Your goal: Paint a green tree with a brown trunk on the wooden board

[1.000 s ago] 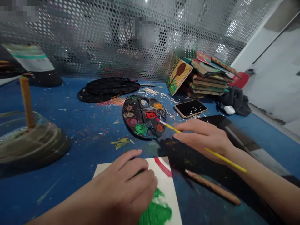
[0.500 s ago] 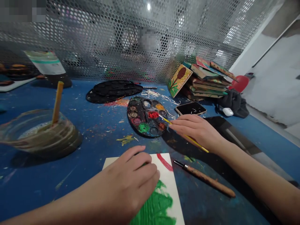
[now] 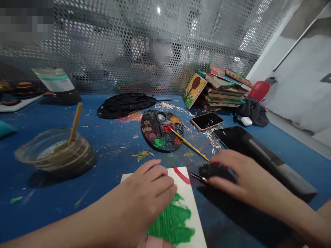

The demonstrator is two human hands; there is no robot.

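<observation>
My left hand (image 3: 147,199) lies across a white card (image 3: 196,224) with green paint and a red stroke, its curved fingers holding it down. To the right, my slightly blurred right hand (image 3: 238,175) hovers low with thumb and fingers apart. Beneath it is a wooden-handled carving tool (image 3: 198,177); only its dark metal tip shows, and whether the thumb touches it is unclear. A yellow paintbrush (image 3: 192,147) leans on the round paint palette (image 3: 168,147), bristles in the red paint, with its handle end beside my right fingertips.
At left stands a jar of murky water (image 3: 77,158) with a stick in it. Behind are black palettes (image 3: 126,105), a pouch (image 3: 58,84) and stacked painted boards (image 3: 224,94). A phone (image 3: 207,120), pale shavings (image 3: 213,141) and a dark flat panel (image 3: 258,155) lie at right.
My right hand has let go of the paintbrush, which now rests on the palette. It has moved down and nearer, over the carving tool. My left hand stays on the card.
</observation>
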